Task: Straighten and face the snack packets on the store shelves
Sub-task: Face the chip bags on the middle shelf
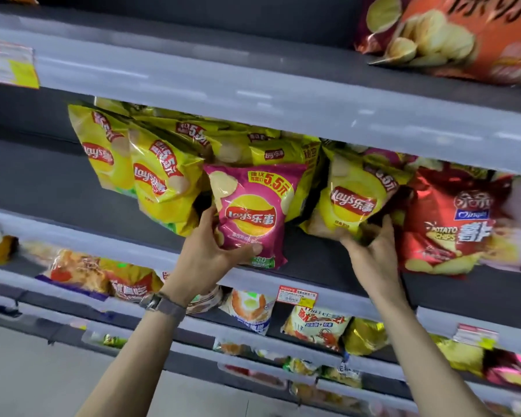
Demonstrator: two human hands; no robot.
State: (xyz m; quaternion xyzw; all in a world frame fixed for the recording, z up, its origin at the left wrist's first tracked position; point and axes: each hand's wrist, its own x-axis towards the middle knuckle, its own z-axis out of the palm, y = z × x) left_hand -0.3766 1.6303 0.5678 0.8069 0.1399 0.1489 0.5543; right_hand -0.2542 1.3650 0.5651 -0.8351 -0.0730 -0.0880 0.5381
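Observation:
A pink Lay's chip packet (pixel 253 206) stands upright at the front of the middle shelf (pixel 313 254). My left hand (pixel 211 251) grips its lower left corner, thumb across the front. To the right, a yellow Lay's packet (pixel 352 194) leans leftward; my right hand (pixel 370 251) holds its bottom edge with fingers curled under it. Two more yellow Lay's packets (pixel 160 179) lean at the left, and others stand behind the pink one.
A red potato chip bag (pixel 445 221) sits right of my right hand. An orange chip bag (pixel 451 37) lies on the top shelf. Lower shelves hold several mixed snack packets (pixel 316 326). Price tags (pixel 297 296) hang on the shelf edges.

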